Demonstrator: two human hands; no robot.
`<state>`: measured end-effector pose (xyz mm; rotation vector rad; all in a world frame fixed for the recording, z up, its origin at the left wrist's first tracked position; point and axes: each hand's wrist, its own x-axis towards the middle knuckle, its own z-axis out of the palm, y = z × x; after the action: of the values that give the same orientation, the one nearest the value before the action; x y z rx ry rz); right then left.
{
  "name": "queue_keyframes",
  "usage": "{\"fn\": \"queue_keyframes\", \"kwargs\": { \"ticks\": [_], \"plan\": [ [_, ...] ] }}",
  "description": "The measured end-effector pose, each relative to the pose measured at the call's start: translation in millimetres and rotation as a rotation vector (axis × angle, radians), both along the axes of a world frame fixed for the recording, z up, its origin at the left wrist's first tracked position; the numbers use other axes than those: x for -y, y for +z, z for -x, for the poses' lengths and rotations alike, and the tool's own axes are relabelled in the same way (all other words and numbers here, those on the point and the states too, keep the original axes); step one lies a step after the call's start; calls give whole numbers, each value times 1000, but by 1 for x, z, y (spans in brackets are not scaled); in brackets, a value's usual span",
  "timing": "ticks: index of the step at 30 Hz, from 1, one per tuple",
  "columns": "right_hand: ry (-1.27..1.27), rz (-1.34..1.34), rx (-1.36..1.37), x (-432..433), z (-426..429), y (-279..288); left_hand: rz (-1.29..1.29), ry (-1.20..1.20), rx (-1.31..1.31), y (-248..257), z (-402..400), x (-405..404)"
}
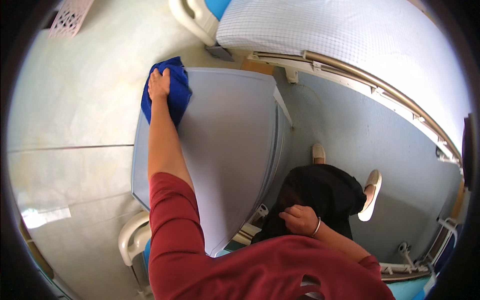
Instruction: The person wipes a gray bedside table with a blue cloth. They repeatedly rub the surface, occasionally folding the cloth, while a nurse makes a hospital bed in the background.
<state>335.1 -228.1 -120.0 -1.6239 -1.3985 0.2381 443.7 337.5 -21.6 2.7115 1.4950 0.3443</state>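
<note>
My left hand (159, 84) is at the far left corner of a grey bedside cabinet's top (228, 150), on a bunched dark blue cloth (179, 93). The cloth lies under my palm and fingers and hangs over the cabinet's left edge. My left arm, in a red sleeve, stretches across the cabinet. My right hand (300, 220), with a bangle at the wrist, rests near my black-clothed thigh. Its fingers are curled, and I see nothing in them.
At the upper right stands a bed with a checked white sheet (318, 26) and a metal side rail (360, 75). A pale wall (75, 93) runs along the left. Part of another bed's cream end board (129, 240) shows at the lower left. A pink perforated holder (71, 18) is at the top left.
</note>
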Motion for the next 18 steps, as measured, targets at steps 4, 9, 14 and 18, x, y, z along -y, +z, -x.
{"fn": "queue_keyframes", "kwargs": {
  "ticks": [4,9,14,18],
  "plan": [
    [18,-37,-12,-6,0,0,-154,-225,-13,-21,12,-2],
    [6,-36,20,-7,6,4,-377,-555,76,-28,12,75],
    [-25,-43,55,-2,10,11,-289,-744,122,-8,13,207],
    [-46,-35,101,5,16,10,-160,-708,128,2,5,290]
  ]
}}
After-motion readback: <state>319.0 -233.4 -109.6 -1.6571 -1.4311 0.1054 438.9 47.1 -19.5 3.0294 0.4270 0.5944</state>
